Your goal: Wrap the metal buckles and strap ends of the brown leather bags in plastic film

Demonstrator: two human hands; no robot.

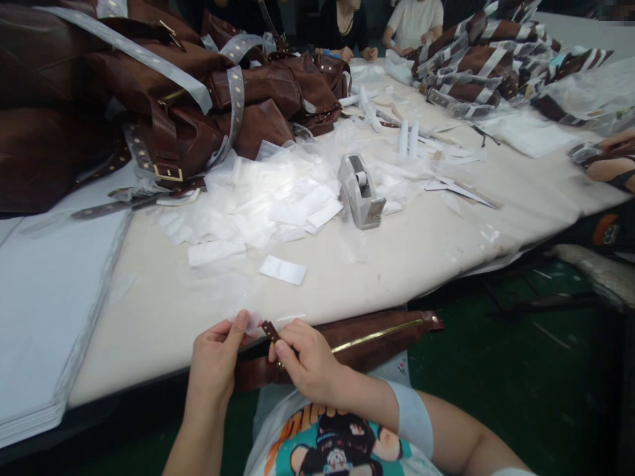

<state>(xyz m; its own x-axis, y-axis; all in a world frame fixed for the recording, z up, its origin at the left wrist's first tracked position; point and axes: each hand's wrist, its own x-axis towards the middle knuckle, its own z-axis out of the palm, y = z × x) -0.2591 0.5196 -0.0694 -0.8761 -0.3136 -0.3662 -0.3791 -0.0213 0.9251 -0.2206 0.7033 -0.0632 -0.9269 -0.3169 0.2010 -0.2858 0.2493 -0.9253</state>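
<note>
A brown leather bag with a gold zipper (380, 336) lies across my lap, against the table's front edge. My right hand (310, 360) is closed on a small brown leather tab (269, 330) with metal studs, held up above the bag. Just left of it, my left hand (218, 350) pinches a thin translucent plastic piece (253, 322) between thumb and fingers. The plastic is close to the tab's end; whether they touch I cannot tell. On the table ahead lies a single white paper slip (283, 270).
A heap of white slips and film (268, 198) spreads beside a grey tape dispenser (360, 192). Brown bags (188, 99) pile at the left, wrapped ones (481, 59) at the back right. White sheets (54, 297) are stacked left. Scissors (466, 188) lie right. People sit opposite.
</note>
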